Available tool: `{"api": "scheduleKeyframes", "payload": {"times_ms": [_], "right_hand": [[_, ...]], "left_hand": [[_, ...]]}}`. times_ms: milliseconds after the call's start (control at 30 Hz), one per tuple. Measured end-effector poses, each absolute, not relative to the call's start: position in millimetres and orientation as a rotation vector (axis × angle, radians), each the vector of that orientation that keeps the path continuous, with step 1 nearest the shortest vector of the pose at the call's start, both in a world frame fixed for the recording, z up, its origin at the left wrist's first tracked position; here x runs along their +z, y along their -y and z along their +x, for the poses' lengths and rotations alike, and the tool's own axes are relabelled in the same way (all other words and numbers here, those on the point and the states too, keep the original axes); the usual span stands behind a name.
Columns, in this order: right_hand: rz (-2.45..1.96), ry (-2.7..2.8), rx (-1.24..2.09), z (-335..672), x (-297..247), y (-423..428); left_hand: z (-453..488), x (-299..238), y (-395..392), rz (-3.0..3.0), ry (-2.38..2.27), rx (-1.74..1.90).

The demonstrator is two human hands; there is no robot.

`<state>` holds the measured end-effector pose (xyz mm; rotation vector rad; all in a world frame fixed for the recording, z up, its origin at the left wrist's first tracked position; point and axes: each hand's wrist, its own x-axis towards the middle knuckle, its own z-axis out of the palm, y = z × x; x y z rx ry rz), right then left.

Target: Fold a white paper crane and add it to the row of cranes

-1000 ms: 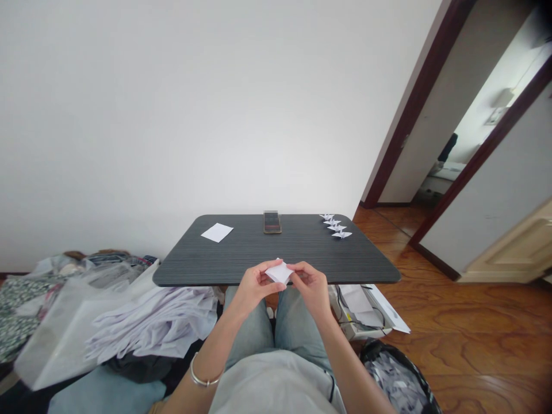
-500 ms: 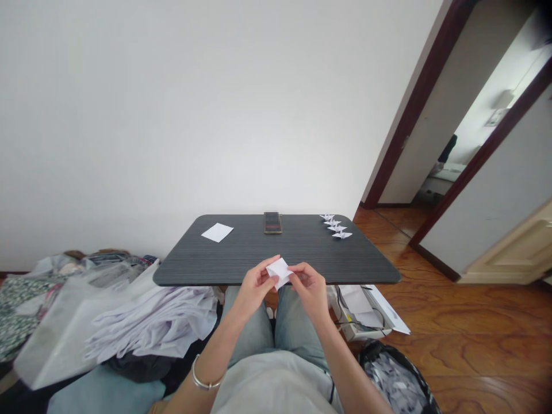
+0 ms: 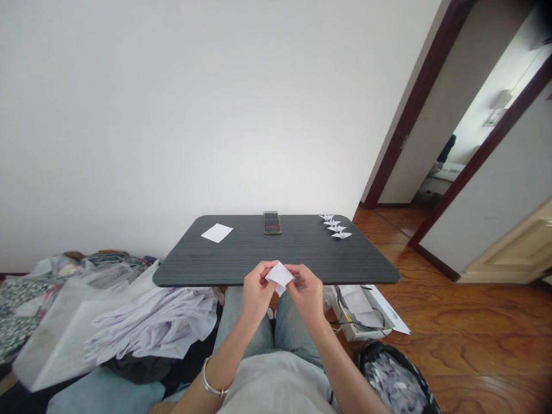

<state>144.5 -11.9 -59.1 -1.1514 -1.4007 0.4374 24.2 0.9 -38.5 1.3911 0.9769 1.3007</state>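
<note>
Between both hands, just over the near edge of the table, is a small folded white paper (image 3: 280, 275) with a diamond shape. My left hand (image 3: 257, 288) pinches its left corner between thumb and fingers. The right corner is pinched by my right hand (image 3: 307, 290) in the same way. A lower flap of the paper hangs below the main fold. Part of each corner is hidden under the fingertips.
The dark table (image 3: 241, 256) carries a flat white paper sheet (image 3: 217, 233) at left, a phone (image 3: 272, 223) at the back and several folded paper cranes (image 3: 338, 229) at right. Below right are a white box (image 3: 360, 310) and a black bag of paper scraps (image 3: 394, 379). Clothes (image 3: 159, 322) lie at left.
Both hands have shifted their pinch on the folded paper. The paper has turned slightly, and its lower flap now hangs beneath the upper diamond. Things on the table stay put.
</note>
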Motion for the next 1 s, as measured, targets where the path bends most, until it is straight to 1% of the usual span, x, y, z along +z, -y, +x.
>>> {"api": "scheduleKeyframes", "payload": {"times_ms": [367,667,833,1000], "right_hand": [[-1.164,1.420,0.249,137.7,-68.4,10.8],[-1.105,1.473,0.125,136.6,-71.6,11.6],[-1.079,1.423,0.145,135.4,-73.1,11.1],[-1.123,1.315,0.277,134.5,-70.2,10.4]], "left_hand": [[29.9,-44.2,-3.6,1.530,-1.082,1.430],[35.8,-48.1,-7.0,1.283,-1.006,1.445],[35.7,-54.5,-11.0,1.265,-0.977,1.435],[35.2,-55.3,-14.0,1.265,-0.960,1.422]]}}
